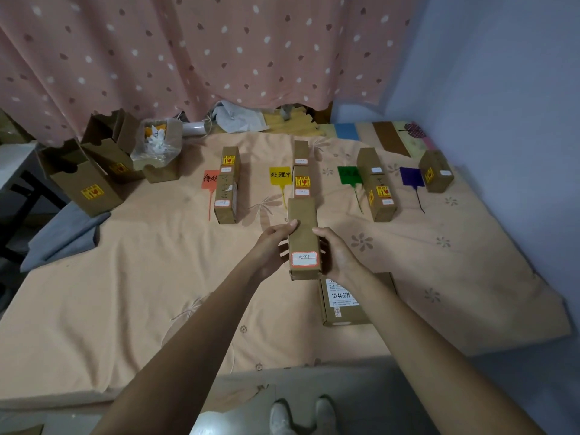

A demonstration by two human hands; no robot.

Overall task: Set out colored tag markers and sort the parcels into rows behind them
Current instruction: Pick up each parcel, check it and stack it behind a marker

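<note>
Head view: your left hand (276, 246) and right hand (337, 252) both grip one long brown parcel (303, 237), fingers curled round its long sides, held above the peach bedsheet (141, 277). Its near end carries a red-bordered white label (304, 259); its far end points at the yellow row.

Four tags lie across the far half, left to right: red tag (209, 178), yellow tag (280, 175), green tag (348, 175), purple tag (411, 176). Just right of each tag sits a line of parcels: red row (226, 186), yellow row (302, 171), green row (376, 186), purple-row parcel (436, 171).

Flat box marked 12V4A-5525 (342, 304) lies near right, partly under your right forearm. Open cartons (91, 164) and a clear plastic bag (157, 146) sit far left. Pink dotted curtain (204, 48) hangs behind.
</note>
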